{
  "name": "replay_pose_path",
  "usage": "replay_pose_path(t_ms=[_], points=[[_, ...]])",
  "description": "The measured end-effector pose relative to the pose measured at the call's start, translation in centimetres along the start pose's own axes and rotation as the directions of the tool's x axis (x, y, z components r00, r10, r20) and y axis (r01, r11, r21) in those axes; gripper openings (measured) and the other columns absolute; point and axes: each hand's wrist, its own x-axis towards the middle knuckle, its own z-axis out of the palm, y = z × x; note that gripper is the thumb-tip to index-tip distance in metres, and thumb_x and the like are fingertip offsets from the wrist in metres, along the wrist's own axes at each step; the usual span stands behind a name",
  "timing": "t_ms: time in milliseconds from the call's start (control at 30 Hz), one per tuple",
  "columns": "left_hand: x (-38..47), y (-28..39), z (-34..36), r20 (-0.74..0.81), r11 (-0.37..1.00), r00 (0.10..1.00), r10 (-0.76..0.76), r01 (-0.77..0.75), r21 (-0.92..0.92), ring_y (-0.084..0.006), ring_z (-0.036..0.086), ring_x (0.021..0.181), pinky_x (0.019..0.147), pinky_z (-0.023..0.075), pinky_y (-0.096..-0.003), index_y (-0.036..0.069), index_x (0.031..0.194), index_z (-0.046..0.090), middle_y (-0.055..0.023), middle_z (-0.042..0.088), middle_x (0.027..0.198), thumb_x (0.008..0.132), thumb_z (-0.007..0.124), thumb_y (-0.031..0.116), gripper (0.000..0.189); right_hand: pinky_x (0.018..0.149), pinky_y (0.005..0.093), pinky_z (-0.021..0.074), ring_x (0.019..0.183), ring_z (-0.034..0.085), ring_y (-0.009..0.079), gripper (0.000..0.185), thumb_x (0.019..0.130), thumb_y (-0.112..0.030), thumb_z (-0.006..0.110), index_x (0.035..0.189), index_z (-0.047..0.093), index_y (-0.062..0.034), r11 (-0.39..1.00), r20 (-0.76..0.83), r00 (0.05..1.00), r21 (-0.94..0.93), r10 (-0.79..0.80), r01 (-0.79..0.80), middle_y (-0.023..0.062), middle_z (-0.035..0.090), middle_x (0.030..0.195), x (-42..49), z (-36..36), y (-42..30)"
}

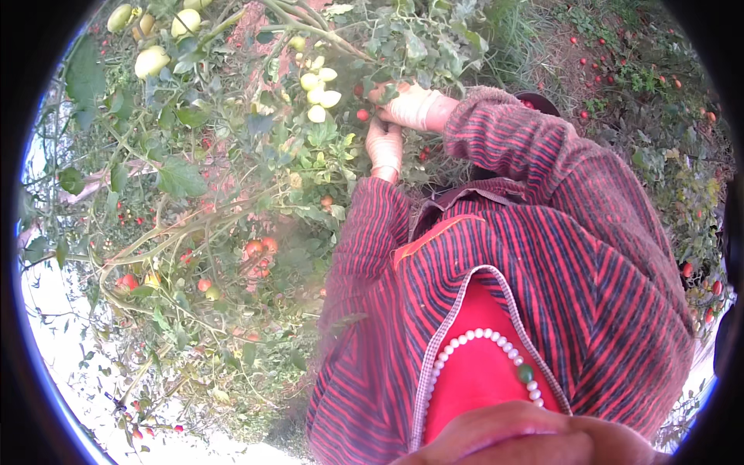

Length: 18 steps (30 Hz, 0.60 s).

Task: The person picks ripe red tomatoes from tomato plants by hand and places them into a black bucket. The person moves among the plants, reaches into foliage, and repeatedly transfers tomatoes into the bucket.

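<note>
Both of my hands are among tomato plants at the upper middle, close together. My right hand (pixel 405 106) reaches in from the right, its fingers partly behind leaves. Just below it, my left hand (pixel 385 146) points up, with its fingertips near those of my right hand. Both hands look wrapped in pale gloves or bands. Whether anything lies between the fingers is hidden. A small red tomato (pixel 362 115) hangs just left of my right hand's fingers, with a darker red one (pixel 358 90) above it. Farther left hangs a cluster of pale green tomatoes (pixel 317 87).
A thick tomato stem (pixel 325 34) crosses above my hands. Large pale tomatoes (pixel 151 61) hang at the upper left, and ripe red tomatoes (pixel 254 248) lower down. A dark round container (pixel 537 103) with something red in it stands behind my right sleeve. Fallen red tomatoes (pixel 598 78) dot the ground at the right.
</note>
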Motion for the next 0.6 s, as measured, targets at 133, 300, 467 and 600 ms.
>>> replay_pose_path(t_ms=[133,300,467,600], points=[[1.4,-1.7,-0.4,0.004,0.997,1.000,0.002,-0.002,-0.080,-0.0124,0.055,0.101,0.093,0.0439,-0.0269,0.004,0.118,0.060,-0.0053,0.066,0.111,0.097,0.060,0.007,0.021,0.097,0.0500,0.0483,0.115,0.060,0.0393,0.045,0.086,-0.025,0.061,0.129,0.057,-0.0136,0.980,0.063,0.981,0.078,0.181,-0.186,0.0190,0.064,0.119,-1.1,-1.5,-2.8],[1.0,1.8,1.5,0.059,0.971,0.998,-0.022,0.036,-0.236,-0.0116,0.053,0.107,0.096,0.0434,-0.0267,0.002,0.126,0.056,-0.0048,0.061,0.120,0.097,0.059,0.002,0.029,0.111,0.0536,0.0386,0.138,0.041,0.0386,0.046,0.087,-0.028,0.061,0.132,0.061,-0.0186,0.978,0.200,0.957,-0.053,0.211,-0.204,0.0167,0.050,0.143,1.5,0.6,0.5],[1.0,0.8,0.3,-0.003,0.992,0.998,-0.063,0.063,-0.109,-0.0118,0.055,0.101,0.092,0.0461,-0.0277,0.002,0.118,0.060,-0.0029,0.063,0.115,0.095,0.062,0.002,0.023,0.103,0.0518,0.0452,0.129,0.052,0.0368,0.040,0.089,-0.032,0.060,0.127,0.064,-0.0207,0.983,-0.003,0.986,-0.083,0.167,-0.166,0.0142,0.059,0.133,1.0,1.1,-0.6],[1.2,1.1,0.6,0.026,0.995,0.997,-0.068,0.070,-0.075,-0.0118,0.055,0.101,0.090,0.0460,-0.0263,0.002,0.117,0.061,-0.0024,0.064,0.114,0.094,0.064,0.004,0.024,0.097,0.0472,0.0492,0.115,0.061,0.0361,0.037,0.085,-0.028,0.063,0.118,0.066,-0.0111,0.978,0.040,0.979,0.057,0.201,-0.203,0.0160,0.067,0.116,1.7,0.5,0.0]])
